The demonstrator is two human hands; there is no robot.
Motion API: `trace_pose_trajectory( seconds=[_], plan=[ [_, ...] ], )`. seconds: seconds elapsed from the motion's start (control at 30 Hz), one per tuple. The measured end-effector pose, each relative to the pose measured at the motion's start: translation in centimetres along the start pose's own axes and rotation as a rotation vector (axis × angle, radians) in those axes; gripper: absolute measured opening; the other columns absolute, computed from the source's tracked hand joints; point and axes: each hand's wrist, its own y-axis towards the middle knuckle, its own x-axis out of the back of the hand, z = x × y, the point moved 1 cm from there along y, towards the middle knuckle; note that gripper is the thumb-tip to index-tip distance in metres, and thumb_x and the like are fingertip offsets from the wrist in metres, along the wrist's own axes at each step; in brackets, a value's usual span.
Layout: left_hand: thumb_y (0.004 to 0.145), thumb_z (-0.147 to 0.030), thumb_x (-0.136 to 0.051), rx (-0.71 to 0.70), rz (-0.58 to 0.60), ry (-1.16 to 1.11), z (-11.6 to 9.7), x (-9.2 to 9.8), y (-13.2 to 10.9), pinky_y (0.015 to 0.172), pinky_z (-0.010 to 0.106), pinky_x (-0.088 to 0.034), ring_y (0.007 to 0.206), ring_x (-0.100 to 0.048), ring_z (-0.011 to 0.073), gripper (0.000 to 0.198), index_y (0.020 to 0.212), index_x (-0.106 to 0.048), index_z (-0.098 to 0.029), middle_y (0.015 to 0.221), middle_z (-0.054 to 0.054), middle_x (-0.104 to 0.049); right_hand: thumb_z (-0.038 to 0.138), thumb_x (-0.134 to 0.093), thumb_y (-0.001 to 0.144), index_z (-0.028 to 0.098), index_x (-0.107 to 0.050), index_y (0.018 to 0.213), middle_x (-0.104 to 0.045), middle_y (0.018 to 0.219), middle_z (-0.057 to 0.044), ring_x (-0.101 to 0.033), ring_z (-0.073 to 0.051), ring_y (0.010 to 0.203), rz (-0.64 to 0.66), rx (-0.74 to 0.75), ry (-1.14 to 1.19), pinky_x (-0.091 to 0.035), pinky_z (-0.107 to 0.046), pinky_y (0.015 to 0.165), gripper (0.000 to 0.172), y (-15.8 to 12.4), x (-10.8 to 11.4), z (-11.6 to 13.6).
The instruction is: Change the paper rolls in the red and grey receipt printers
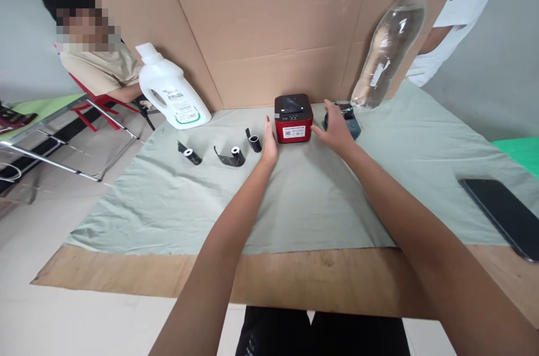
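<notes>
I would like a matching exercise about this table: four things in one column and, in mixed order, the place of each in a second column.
Things
1. red printer
2. white jug
3. clear bottle
4. black phone

Places
A. far right, by the cardboard wall, blue cap on top
B. between the left hand and the right hand
C. lying flat at the near right of the table
D. upright at the far left corner of the cloth

Pairs: 1-B, 2-D, 3-A, 4-C
</notes>
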Motion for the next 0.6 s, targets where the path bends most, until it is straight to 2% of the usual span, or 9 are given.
trace_pose_trajectory(
  seconds=[0.03,0.1,0.17,0.23,0.33,0.43,0.5,0.6],
  plan=[
    [0.110,-0.048,-0.035,-0.033,-0.019,0.019,0.2,0.4,-0.9,0.134,0.025,-0.018,0.165,-0.017,0.0091,0.060,0.167,-0.027,-0.033,0.178,-0.008,-0.019,0.051,-0.074,0.080,0.014,-0.033,0.159,-0.043,0.159,-0.028,-0.039,-0.045,0.149,-0.106,-0.064,-0.116,-0.031,-0.068,0.121,0.097,-0.6,0.8,-0.3],
    [0.108,-0.049,-0.039,-0.092,-0.017,0.102,0.3,1.2,-2.9,0.134,0.027,-0.015,0.166,-0.011,0.0112,0.066,0.169,-0.021,-0.031,0.180,-0.005,-0.012,0.056,-0.078,0.076,0.011,-0.034,0.157,-0.042,0.156,-0.032,-0.037,-0.050,0.146,-0.240,-0.260,-0.276,-0.030,-0.073,0.116,0.103,-1.6,2.1,-1.1],
    [0.107,-0.050,-0.039,-0.110,0.001,0.206,0.0,1.7,-5.0,0.135,0.031,-0.016,0.167,-0.011,0.0135,0.067,0.169,-0.021,-0.029,0.180,-0.001,-0.013,0.058,-0.084,0.067,0.007,-0.033,0.155,-0.046,0.148,-0.035,-0.042,-0.052,0.139,-0.248,-0.445,-0.322,-0.032,-0.073,0.111,0.113,-2.3,2.5,-1.7],
    [0.107,-0.049,-0.040,-0.108,0.012,0.295,-0.4,2.2,-7.3,0.135,0.035,-0.017,0.167,-0.012,0.0151,0.066,0.168,-0.022,-0.029,0.180,0.001,-0.015,0.051,-0.086,0.065,0.003,-0.032,0.155,-0.051,0.142,-0.035,-0.048,-0.050,0.134,-0.200,-0.520,-0.306,-0.036,-0.068,0.111,0.116,-2.7,2.3,-1.7],
    [0.105,-0.041,-0.048,-0.132,0.026,0.403,-0.8,2.7,-11.0,0.135,0.040,-0.022,0.166,-0.019,0.0186,0.062,0.164,-0.031,-0.029,0.178,0.004,-0.024,0.040,-0.084,0.066,0.001,-0.032,0.154,-0.051,0.142,-0.032,-0.049,-0.045,0.134,-0.204,-0.512,-0.294,-0.037,-0.060,0.114,0.109,-3.4,1.9,-0.5],
    [0.101,-0.032,-0.055,-0.213,0.131,0.507,-0.7,2.9,-13.8,0.128,0.042,-0.035,0.156,-0.043,0.0230,0.053,0.153,-0.048,-0.023,0.163,0.012,-0.050,0.042,-0.083,0.066,0.004,-0.039,0.149,-0.048,0.141,-0.031,-0.046,-0.046,0.135,-0.261,-0.473,-0.242,-0.035,-0.059,0.117,0.101,-5.5,2.4,1.8],
    [0.098,-0.028,-0.058,-0.256,0.212,0.605,-0.7,2.6,-14.9,0.121,0.043,-0.045,0.144,-0.056,0.0260,0.049,0.146,-0.057,-0.019,0.149,0.014,-0.063,0.046,-0.083,0.066,0.008,-0.044,0.144,-0.049,0.137,-0.029,-0.046,-0.046,0.132,-0.275,-0.423,-0.183,-0.036,-0.059,0.116,0.095,-7.8,2.9,4.0],
    [0.095,-0.024,-0.059,-0.301,0.278,0.767,-0.8,2.2,-15.3,0.117,0.045,-0.048,0.136,-0.062,0.0287,0.053,0.148,-0.058,-0.018,0.146,0.014,-0.066,0.048,-0.083,0.063,0.012,-0.048,0.140,-0.051,0.129,-0.022,-0.049,-0.043,0.127,-0.266,-0.367,-0.146,-0.041,-0.058,0.112,0.092,-12.2,2.9,7.8]
  ],
)
